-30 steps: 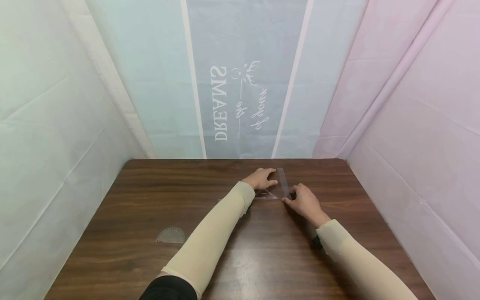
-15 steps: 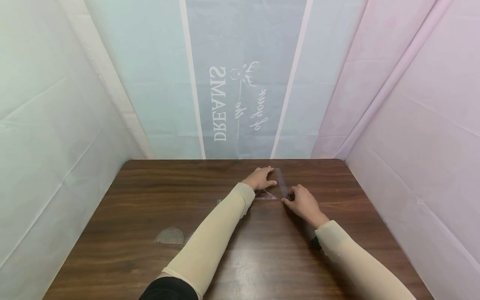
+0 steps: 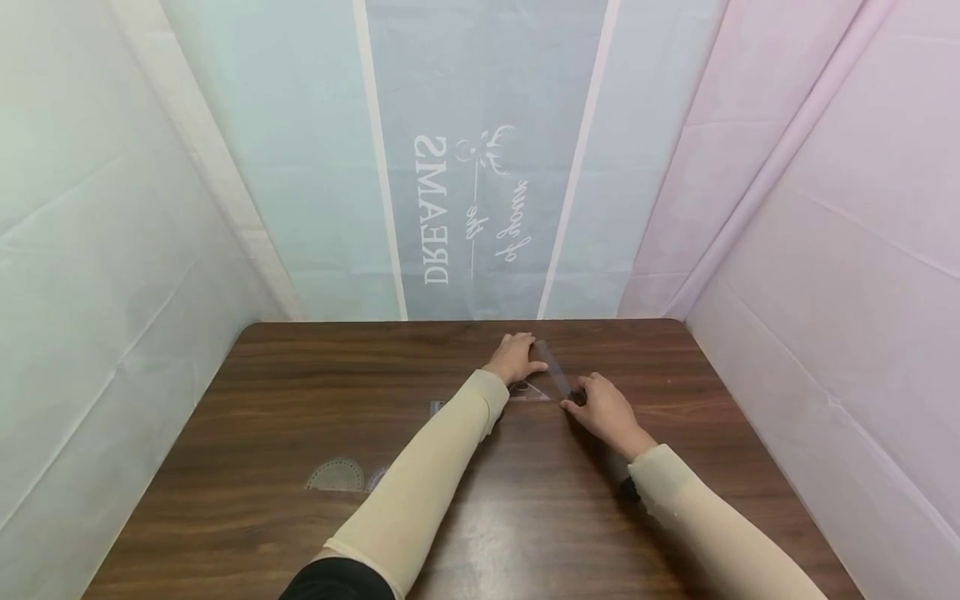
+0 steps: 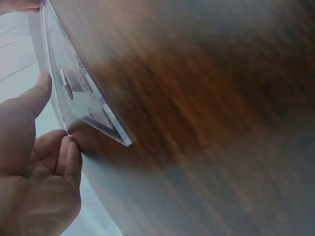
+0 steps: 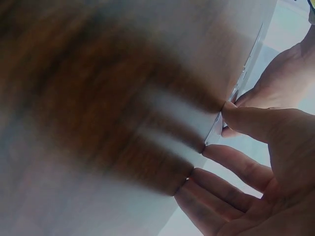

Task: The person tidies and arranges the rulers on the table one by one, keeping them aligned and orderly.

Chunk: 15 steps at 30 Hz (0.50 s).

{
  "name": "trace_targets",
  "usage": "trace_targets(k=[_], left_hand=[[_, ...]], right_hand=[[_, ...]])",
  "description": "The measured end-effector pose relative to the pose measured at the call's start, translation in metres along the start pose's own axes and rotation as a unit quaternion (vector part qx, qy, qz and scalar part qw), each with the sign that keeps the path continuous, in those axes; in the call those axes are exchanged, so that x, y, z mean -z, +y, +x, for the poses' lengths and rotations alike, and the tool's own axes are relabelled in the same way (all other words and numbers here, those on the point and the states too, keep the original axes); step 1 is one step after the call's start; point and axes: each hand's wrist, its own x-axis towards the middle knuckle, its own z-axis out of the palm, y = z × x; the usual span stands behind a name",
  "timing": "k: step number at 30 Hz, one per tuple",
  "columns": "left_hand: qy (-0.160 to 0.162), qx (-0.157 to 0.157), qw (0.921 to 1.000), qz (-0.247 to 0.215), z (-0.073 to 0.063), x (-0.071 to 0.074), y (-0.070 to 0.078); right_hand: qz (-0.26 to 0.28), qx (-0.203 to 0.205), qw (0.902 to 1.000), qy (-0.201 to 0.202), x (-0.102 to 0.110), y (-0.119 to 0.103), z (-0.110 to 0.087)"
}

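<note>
A clear ruler [image 3: 553,369] lies slantwise on the brown table between the two hands. My right hand [image 3: 603,410] holds its near end between thumb and index finger, the other fingertips resting on the table in the right wrist view. At the far end, my left hand [image 3: 513,358] touches the ruler with bent fingertips, its thumb [image 4: 42,91] apart from them along the edge. Just left of the ruler lies a clear set square [image 3: 531,392] with a cut-out, partly hidden by the left hand and sleeve. Its sloping edge shows in the left wrist view.
A clear protractor [image 3: 335,476] lies on the table [image 3: 247,408] at the left. Beside it, a piece of another clear item [image 3: 377,478] shows past the left sleeve. The end of a further clear strip [image 3: 437,407] sticks out behind that forearm. Cloth walls surround the table.
The ruler's far end has swung left, so it slants more. My left hand has shifted slightly left with it, while my right hand stays at the near end. The view has drifted a little.
</note>
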Motion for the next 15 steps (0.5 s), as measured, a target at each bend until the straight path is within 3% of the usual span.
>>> trace_targets(k=[6,15], left_hand=[[0.017,0.002,0.9998,0.008,0.0013,-0.0046,0.0001],[0.001,0.024,0.9997,0.005,0.0084,-0.0087,-0.0001]], right_hand=[[0.008,0.001,0.9998,-0.016,0.0036,0.0011,0.0022],[0.015,0.003,0.9990,-0.043,0.0096,0.0031,0.0017]])
